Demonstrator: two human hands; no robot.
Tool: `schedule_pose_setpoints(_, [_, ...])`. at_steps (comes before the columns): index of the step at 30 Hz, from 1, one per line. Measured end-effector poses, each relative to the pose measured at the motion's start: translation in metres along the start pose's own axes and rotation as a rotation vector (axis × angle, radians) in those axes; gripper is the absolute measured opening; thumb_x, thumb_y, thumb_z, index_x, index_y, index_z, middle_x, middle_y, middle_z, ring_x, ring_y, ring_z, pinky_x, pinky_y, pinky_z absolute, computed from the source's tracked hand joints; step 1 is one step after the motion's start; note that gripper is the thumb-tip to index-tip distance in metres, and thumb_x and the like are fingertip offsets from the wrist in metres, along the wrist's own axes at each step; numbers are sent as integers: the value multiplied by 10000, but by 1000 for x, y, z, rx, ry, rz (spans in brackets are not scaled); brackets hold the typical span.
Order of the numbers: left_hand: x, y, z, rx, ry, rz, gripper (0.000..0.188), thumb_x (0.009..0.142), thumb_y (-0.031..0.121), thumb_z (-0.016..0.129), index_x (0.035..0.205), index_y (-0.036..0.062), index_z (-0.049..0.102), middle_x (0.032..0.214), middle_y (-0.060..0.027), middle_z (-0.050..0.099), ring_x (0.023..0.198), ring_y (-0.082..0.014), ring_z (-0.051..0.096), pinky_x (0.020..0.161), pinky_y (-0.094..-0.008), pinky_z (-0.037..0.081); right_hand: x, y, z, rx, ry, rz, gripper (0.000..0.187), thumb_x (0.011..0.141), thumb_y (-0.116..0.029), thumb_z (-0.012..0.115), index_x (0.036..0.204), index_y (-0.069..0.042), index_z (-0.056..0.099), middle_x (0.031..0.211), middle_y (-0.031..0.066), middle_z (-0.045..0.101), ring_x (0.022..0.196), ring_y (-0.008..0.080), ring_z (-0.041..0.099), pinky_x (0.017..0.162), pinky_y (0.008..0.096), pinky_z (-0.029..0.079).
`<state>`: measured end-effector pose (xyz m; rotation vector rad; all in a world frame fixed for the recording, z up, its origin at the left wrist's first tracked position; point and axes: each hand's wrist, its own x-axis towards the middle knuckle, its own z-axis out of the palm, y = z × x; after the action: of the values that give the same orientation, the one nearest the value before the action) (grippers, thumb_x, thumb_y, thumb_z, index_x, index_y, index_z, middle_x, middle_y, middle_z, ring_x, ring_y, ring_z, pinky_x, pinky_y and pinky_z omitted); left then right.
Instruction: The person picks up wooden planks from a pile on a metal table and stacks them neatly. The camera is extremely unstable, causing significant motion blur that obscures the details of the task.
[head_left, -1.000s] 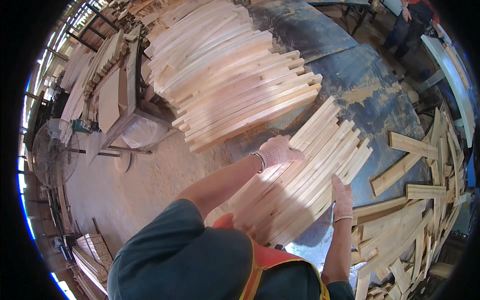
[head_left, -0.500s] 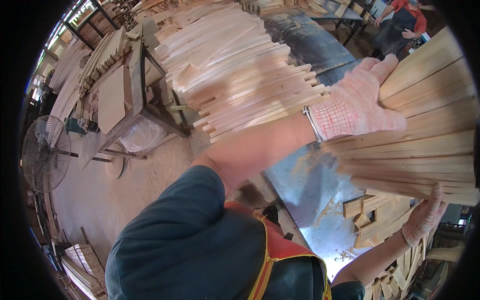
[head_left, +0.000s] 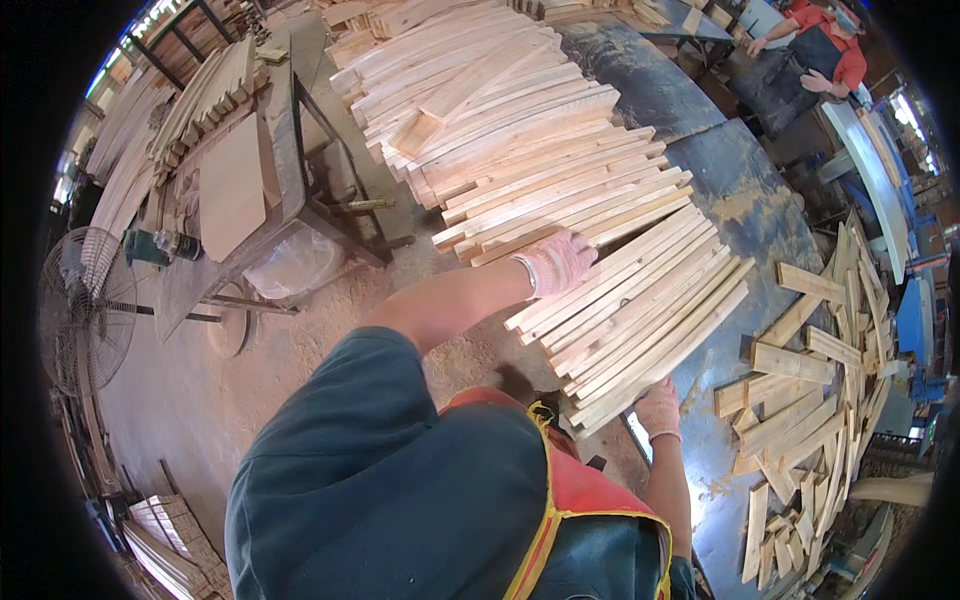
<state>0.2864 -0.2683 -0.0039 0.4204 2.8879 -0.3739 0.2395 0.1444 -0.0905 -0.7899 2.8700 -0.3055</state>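
Observation:
A batch of pale wooden slats [head_left: 640,305], lying side by side, sits between my two gloved hands at the near end of a long row of slats [head_left: 500,110]. My left hand [head_left: 562,262] is curled against the far side of the batch, where it meets the row. At the opposite side, my right hand [head_left: 658,408] grips the outer slat's near edge; part of its fingers is hidden by the wood. Both hands wear pinkish-white knit gloves. A narrow dark gap separates part of the batch from the row.
A dark sawdust-covered table [head_left: 740,190] runs beneath the wood. Loose short pieces [head_left: 800,430] are heaped on the right. A fan [head_left: 88,310] and a workbench [head_left: 285,190] stand at left. Another person [head_left: 810,60] works at the far right.
The batch of slats has moved from the upper right, down and left, to the near end of the row. Both hands travelled with it, and the loose pieces at right are now uncovered.

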Motion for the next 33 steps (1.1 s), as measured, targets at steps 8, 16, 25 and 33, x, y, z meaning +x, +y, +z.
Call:
schedule_pose_setpoints(8, [-170, 39, 59, -881, 235, -714, 395, 978, 404, 709, 1172, 67, 779, 1150, -64, 770, 999, -266, 704, 873, -452, 568, 4, -39, -49, 1449, 14, 401, 711, 912, -51, 698, 1579, -33, 453, 1480, 112, 594, 1336, 231, 568, 1142, 372, 448])
schedule_pose_setpoints(16, [-128, 57, 128, -2782, 550, -1138, 709, 990, 546, 720, 1481, 62, 558, 1380, -119, 649, 1222, -332, 632, 1074, -489, 510, 7, -70, -51, 1362, -36, 378, 922, 898, -44, 761, 1669, 11, 258, 1565, 133, 480, 1406, 239, 481, 1210, 375, 378])
schedule_pose_setpoints(25, [-104, 98, 81, -2986, 781, -1241, 665, 961, 616, 743, 1408, 136, 632, 1364, -72, 680, 1256, -299, 616, 1038, -514, 522, 0, -45, -38, 1416, -71, 404, 1029, 880, -24, 771, 1723, -74, 184, 1658, 158, 371, 1475, 302, 412, 1242, 427, 344])
schedule_pose_setpoints(33, [-134, 3, -13, -2365, 392, -970, 475, 1007, 478, 738, 1250, 74, 680, 1080, -9, 678, 878, -173, 662, 772, -340, 532, 1, -29, -25, 1496, -108, 370, 992, 915, 64, 716, 1727, -140, 184, 1445, 142, 533, 1312, 263, 579, 1127, 390, 482])
